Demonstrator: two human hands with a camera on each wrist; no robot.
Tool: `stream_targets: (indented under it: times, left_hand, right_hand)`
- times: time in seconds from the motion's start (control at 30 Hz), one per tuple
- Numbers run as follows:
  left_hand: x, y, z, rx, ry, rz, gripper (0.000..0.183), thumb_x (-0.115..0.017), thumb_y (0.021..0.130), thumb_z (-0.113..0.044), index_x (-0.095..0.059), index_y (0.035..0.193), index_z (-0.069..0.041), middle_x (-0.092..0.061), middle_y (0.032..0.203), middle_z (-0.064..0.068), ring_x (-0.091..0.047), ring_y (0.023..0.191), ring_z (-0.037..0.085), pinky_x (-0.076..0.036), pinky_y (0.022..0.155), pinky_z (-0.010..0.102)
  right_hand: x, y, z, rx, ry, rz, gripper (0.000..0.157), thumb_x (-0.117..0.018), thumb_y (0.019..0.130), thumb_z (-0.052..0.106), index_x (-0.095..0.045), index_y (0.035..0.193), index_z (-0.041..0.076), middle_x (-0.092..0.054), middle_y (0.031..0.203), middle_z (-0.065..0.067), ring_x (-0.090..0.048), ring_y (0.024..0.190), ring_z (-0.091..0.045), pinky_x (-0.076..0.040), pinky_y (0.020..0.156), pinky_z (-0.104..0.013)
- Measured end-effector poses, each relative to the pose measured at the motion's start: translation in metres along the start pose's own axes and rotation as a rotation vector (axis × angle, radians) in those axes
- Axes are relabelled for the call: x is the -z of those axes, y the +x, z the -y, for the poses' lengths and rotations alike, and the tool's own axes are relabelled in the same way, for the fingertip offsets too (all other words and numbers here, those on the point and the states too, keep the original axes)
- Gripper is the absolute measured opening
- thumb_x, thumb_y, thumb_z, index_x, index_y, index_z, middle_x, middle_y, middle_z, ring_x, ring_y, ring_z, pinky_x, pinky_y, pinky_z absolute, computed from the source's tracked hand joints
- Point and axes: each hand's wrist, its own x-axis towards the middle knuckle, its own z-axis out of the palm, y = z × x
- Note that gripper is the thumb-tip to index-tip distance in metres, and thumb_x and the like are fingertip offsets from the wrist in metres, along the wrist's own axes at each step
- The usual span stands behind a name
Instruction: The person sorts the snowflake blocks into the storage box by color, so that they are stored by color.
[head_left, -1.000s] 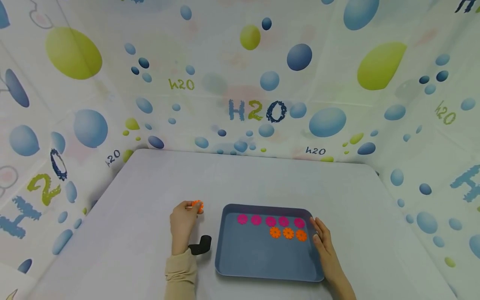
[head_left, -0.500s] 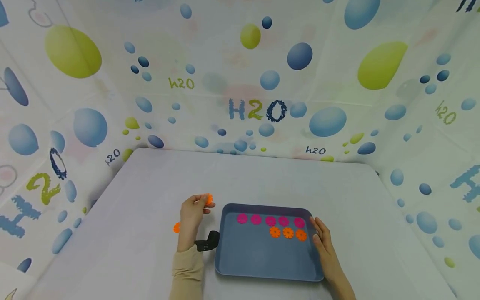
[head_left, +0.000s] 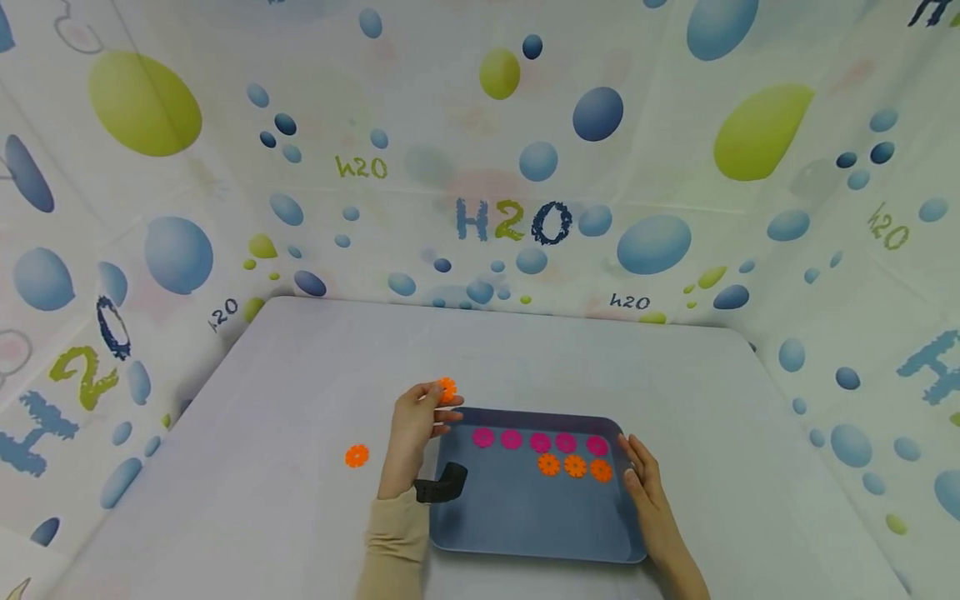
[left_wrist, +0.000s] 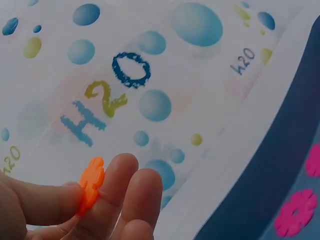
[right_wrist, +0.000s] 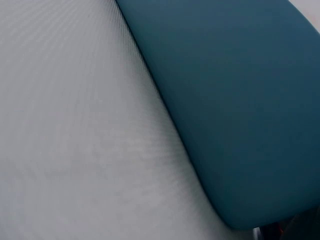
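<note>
Between thumb and fingers my left hand (head_left: 416, 421) pinches an orange flower-shaped disc (head_left: 447, 389), just above the tray's far-left corner. The left wrist view shows that disc (left_wrist: 92, 185) held on edge against the index finger (left_wrist: 117, 175). Inside the blue-grey tray (head_left: 517, 521) lies a row of several pink discs (head_left: 540, 442) along the far side. Three orange discs (head_left: 575, 466) lie below them toward the right. My right hand (head_left: 654, 500) rests on the tray's right rim, its fingers fairly straight. The right wrist view shows the tray's side (right_wrist: 230, 110), but not the hand.
Another orange disc (head_left: 357, 456) lies on the white table (head_left: 285, 517), left of my left forearm. A black wrist camera (head_left: 444, 485) on the left wrist overhangs the tray's left side. Behind the table hangs a patterned cloth (head_left: 420, 125).
My left hand has moved right with the orange disc, from the table's left part to the tray's corner. The orange disc left on the table has come into sight. The right hand stays put.
</note>
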Motion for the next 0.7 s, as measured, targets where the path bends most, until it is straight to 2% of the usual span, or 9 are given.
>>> stream_targets:
  times: [0.1,0.23,0.37,0.53,0.7]
  left_hand:
    - [-0.012,-0.003,0.001,-0.009,0.009,0.049,0.034,-0.041,0.104,-0.016,-0.048,0.130,0.005,-0.072,0.105,0.020,-0.070,0.065,0.012,-0.051,0.057,0.021]
    - [-0.030,-0.007,0.006,-0.040,0.063,0.148,0.032,-0.039,0.103,-0.010,-0.047,0.127,0.009,-0.071,0.105,0.024,-0.072,0.068,0.018,-0.051,0.056,0.022]
    - [-0.045,-0.008,0.013,-0.031,0.124,0.233,0.034,-0.037,0.103,-0.009,-0.046,0.130,0.010,-0.071,0.106,0.024,-0.073,0.071,0.023,-0.046,0.054,0.021]
    - [-0.056,-0.005,0.020,-0.015,0.225,0.271,0.033,-0.040,0.102,-0.010,-0.050,0.129,0.007,-0.073,0.101,0.019,-0.073,0.068,0.021,-0.043,0.054,0.022]
    - [-0.061,0.000,0.031,-0.021,0.236,0.284,0.029,-0.046,0.100,-0.008,-0.056,0.120,0.009,-0.073,0.093,0.023,-0.071,0.062,0.023,-0.056,0.064,0.032]
  right_hand:
    - [0.000,0.000,0.000,0.003,0.003,0.004,0.050,-0.028,0.105,0.009,-0.011,0.151,-0.002,-0.021,0.154,-0.031,-0.021,0.130,0.025,-0.022,0.095,0.002]
    - [0.000,0.000,0.001,-0.009,0.005,0.003,0.050,-0.028,0.106,0.010,-0.011,0.151,-0.002,-0.021,0.154,-0.031,-0.021,0.129,0.024,-0.022,0.095,0.002]
    - [-0.001,0.000,0.000,-0.024,0.003,0.006,0.050,-0.028,0.106,0.011,-0.011,0.152,-0.001,-0.022,0.155,-0.029,-0.021,0.129,0.025,-0.022,0.095,0.002]
    - [-0.001,-0.001,0.000,-0.007,0.008,0.003,0.050,-0.028,0.106,0.010,-0.011,0.151,-0.002,-0.022,0.153,-0.032,-0.022,0.129,0.025,-0.022,0.094,0.002]
    - [0.000,0.000,0.000,0.008,0.011,-0.005,0.050,-0.028,0.105,0.009,-0.012,0.151,-0.003,-0.022,0.152,-0.033,-0.023,0.129,0.024,-0.022,0.095,0.002]
